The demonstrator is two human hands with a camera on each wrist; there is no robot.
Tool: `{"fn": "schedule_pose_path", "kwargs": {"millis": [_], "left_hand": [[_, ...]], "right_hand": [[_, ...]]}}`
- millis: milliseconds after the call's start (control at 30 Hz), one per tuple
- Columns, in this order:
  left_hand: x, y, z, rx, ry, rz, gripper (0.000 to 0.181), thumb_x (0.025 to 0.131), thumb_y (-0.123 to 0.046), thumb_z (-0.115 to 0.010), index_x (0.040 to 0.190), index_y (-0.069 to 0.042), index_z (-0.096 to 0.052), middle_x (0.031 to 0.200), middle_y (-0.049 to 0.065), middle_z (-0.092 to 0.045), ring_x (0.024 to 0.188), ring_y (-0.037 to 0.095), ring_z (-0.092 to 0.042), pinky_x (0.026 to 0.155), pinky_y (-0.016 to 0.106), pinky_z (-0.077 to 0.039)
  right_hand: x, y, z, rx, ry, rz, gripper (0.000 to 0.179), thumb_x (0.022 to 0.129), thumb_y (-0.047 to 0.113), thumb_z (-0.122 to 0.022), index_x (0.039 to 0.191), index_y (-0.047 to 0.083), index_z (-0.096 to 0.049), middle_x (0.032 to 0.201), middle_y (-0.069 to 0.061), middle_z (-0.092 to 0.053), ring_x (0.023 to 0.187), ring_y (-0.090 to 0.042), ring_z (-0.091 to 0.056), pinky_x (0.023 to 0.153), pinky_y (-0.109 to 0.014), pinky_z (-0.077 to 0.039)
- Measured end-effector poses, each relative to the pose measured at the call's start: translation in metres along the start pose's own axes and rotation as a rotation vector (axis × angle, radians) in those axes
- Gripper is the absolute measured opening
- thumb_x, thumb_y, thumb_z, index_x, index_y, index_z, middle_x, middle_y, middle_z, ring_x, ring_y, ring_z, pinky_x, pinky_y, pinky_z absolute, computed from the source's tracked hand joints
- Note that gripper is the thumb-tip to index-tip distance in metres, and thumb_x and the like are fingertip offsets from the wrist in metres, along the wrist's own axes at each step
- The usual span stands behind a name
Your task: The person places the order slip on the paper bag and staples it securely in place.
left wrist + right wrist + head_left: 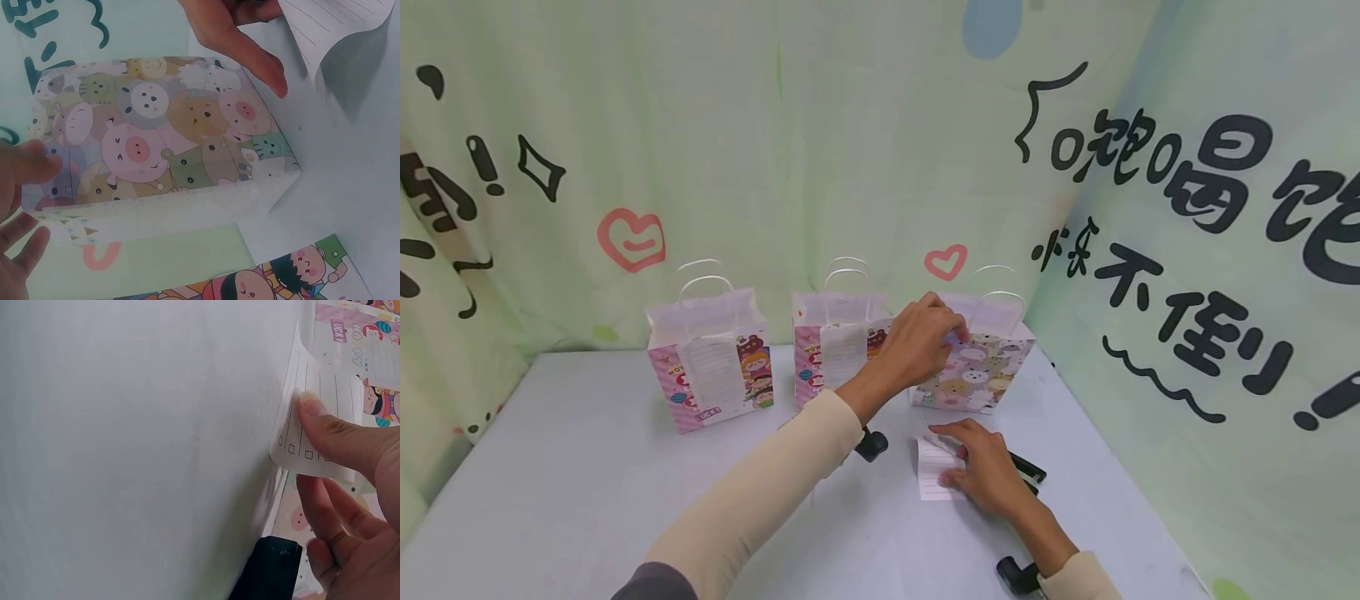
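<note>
In the head view my left hand is at the upper left of the right-hand paper bag, which has a cartoon-animal print and white handles. The left wrist view shows that hand's thumb on the printed face, with the other fingers beyond the bag's edge, pinching it. Below the bag, my right hand holds a white lined sheet of paper. Seen from the right wrist, the thumb presses on the sheet, which has small checkboxes and bends upward, while the fingers lie under it.
Two pink cartoon bags, one in the middle and one on the left, stand along the back of the white table. Lined sheets are on their fronts. A black elongated object lies beside my right hand. Printed curtains surround the table.
</note>
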State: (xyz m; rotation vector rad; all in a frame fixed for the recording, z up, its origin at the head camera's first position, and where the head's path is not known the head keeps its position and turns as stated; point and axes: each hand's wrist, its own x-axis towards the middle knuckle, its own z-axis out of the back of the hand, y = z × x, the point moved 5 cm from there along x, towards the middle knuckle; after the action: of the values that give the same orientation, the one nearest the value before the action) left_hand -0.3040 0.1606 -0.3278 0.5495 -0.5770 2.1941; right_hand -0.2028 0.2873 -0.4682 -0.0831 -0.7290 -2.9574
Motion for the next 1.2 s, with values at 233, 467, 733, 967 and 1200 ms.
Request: {"fn": "schedule_pose_path", "kwargs": {"millis": [233, 467, 733, 967, 1200], "left_hand": [[-0.001, 0.0, -0.001, -0.004, 0.014, 0.017, 0.014, 0.095, -0.014, -0.079, 0.106, -0.022, -0.083, 0.108, -0.007, -0.082, 0.108, 0.014, -0.058, 0.088, 0.024, -0.052], [-0.001, -0.001, -0.001, 0.004, 0.017, 0.016, 0.014, 0.094, -0.015, -0.079, 0.106, -0.023, -0.084, 0.109, -0.007, -0.082, 0.108, 0.014, -0.058, 0.088, 0.024, -0.052], [0.0, 0.0, -0.001, 0.002, 0.015, 0.018, 0.015, 0.094, -0.015, -0.079, 0.106, -0.023, -0.084, 0.109, -0.007, -0.082, 0.106, 0.014, -0.058, 0.087, 0.024, -0.052], [0.0, -0.001, 0.0, 0.006, 0.012, 0.01, 0.014, 0.093, -0.016, -0.081, 0.105, -0.022, -0.084, 0.109, -0.006, -0.082, 0.107, 0.014, -0.059, 0.087, 0.024, -0.052], [-0.001, 0.0, 0.002, 0.005, 0.014, 0.015, 0.014, 0.093, -0.017, -0.081, 0.106, -0.023, -0.084, 0.107, -0.007, -0.081, 0.107, 0.014, -0.06, 0.087, 0.025, -0.053]], "right_hand": [[-0.003, -0.001, 0.0, 0.017, -0.028, -0.026, 0.067, 0.074, 0.013, -0.098, 0.135, 0.026, -0.073, 0.116, 0.002, -0.07, 0.069, -0.009, -0.051, 0.071, -0.027, -0.043], [-0.003, -0.003, 0.0, 0.158, -0.039, -0.074, 0.063, 0.079, 0.001, -0.092, 0.135, 0.024, -0.073, 0.143, -0.004, -0.065, 0.067, -0.008, -0.059, 0.068, -0.017, -0.055], [-0.003, -0.007, 0.0, 0.294, -0.045, -0.144, 0.046, 0.08, -0.006, -0.088, 0.119, 0.019, -0.081, 0.145, -0.009, -0.068, 0.067, -0.012, -0.064, 0.067, -0.019, -0.056], [-0.003, -0.012, 0.009, 0.349, -0.052, -0.12, 0.039, 0.086, -0.005, -0.083, 0.116, 0.019, -0.083, 0.107, -0.002, -0.078, 0.077, -0.015, -0.062, 0.067, -0.021, -0.053], [-0.001, -0.016, 0.03, 0.379, -0.159, -0.082, 0.034, 0.089, 0.002, -0.083, 0.12, 0.018, -0.082, 0.11, -0.005, -0.078, 0.093, -0.024, -0.062, 0.073, -0.022, -0.051]]}}
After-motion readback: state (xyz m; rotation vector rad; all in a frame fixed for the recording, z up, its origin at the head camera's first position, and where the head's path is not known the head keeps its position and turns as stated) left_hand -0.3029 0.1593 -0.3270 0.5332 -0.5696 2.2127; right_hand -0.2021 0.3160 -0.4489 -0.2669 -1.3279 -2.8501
